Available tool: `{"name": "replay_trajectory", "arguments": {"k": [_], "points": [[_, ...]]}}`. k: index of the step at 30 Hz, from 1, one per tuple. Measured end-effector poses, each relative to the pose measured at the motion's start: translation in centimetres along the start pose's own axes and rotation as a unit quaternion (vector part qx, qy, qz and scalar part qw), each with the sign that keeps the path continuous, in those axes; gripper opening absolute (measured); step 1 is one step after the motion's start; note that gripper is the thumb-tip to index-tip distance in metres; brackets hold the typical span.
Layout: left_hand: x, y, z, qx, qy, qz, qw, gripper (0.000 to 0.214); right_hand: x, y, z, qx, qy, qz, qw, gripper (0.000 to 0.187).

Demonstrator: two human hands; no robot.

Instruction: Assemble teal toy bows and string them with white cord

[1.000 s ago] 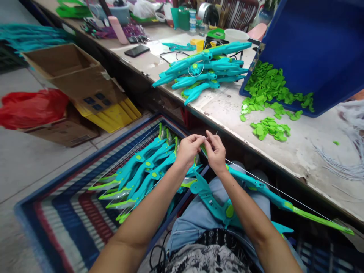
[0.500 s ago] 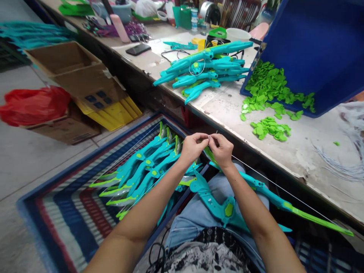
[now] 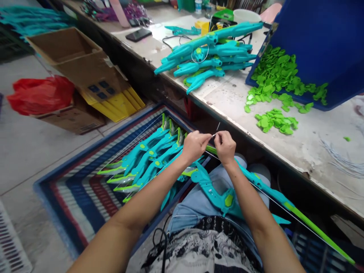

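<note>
My left hand [image 3: 196, 147] pinches a thin white string [image 3: 214, 135] between thumb and fingertips. My right hand [image 3: 226, 147], close beside it, has its fingertips closed on the same string. A short loose end sticks up above the right fingers. Across my lap lies a teal and lime-green toy bow [image 3: 212, 193], under my wrists. Its long green tip [image 3: 321, 225] reaches to the lower right, with a white string running along it. Several more toy bows [image 3: 148, 153] lie side by side to the left of my hands.
A blue crate lined with striped cloth [image 3: 68, 197] holds those bows. On the workbench [image 3: 298, 151] stand a pile of teal parts [image 3: 210, 57] and a tipped blue bin [image 3: 309, 45] spilling green pieces [image 3: 277, 121]. Cut white strings [image 3: 341, 159] lie at right. Cardboard boxes [image 3: 68, 45] stand on the floor.
My fingertips have drawn slightly apart, showing a short stretch of string between them. The bow's string now runs below its right limb instead of above. The camera view has shifted a little.
</note>
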State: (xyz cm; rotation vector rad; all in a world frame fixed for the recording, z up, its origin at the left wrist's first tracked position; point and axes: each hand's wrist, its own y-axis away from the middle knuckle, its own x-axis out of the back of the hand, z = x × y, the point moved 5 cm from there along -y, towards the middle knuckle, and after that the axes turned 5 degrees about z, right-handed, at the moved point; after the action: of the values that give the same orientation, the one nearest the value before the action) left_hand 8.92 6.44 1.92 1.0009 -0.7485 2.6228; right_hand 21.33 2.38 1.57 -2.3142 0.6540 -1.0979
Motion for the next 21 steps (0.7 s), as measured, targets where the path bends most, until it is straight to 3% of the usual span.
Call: {"name": "replay_trajectory", "arguments": {"k": [3, 5, 7, 9, 11, 13, 15, 18, 21], "points": [[2.3, 1.7, -0.8, 0.014, 0.042, 0.073, 0.996, 0.023, -1.0, 0.4, -0.1, 0.003, -0.003, -0.049, 0.999, 0.019], [4.5, 4.9, -2.0, 0.088, 0.053, 0.149, 0.983, 0.023, -1.3, 0.7, -0.6, 0.010, -0.008, -0.087, 0.996, 0.018], [5.4, 9.8, -3.5, 0.200, 0.060, 0.157, 0.965, 0.023, -1.0, 1.3, -1.4, 0.022, -0.017, -0.089, 0.996, 0.019], [4.2, 15.1, -4.5, 0.299, 0.094, 0.072, 0.947, 0.023, -0.5, 2.4, -2.9, 0.059, -0.050, -0.088, 0.993, 0.021], [1.9, 19.4, -4.8, 0.357, 0.154, -0.024, 0.921, 0.027, -0.9, 4.3, -4.9, 0.121, -0.105, -0.142, 0.977, 0.025], [-0.3, 22.0, -4.6, 0.383, 0.217, -0.085, 0.894, 0.033, -2.1, 7.0, -6.4, 0.168, -0.135, -0.244, 0.946, 0.027], [-1.4, 23.1, -4.5, 0.390, 0.242, -0.108, 0.882, 0.033, -3.7, 9.5, -6.8, 0.176, -0.105, -0.333, 0.920, 0.026], [-0.2, 23.8, -4.7, 0.365, 0.171, -0.117, 0.908, 0.030, -5.6, 12.3, -6.2, 0.167, -0.006, -0.407, 0.898, 0.049], [1.4, 25.5, -4.8, 0.316, 0.093, -0.198, 0.923, 0.028, -6.6, 13.4, -5.5, 0.155, 0.074, -0.450, 0.877, 0.059]]}}
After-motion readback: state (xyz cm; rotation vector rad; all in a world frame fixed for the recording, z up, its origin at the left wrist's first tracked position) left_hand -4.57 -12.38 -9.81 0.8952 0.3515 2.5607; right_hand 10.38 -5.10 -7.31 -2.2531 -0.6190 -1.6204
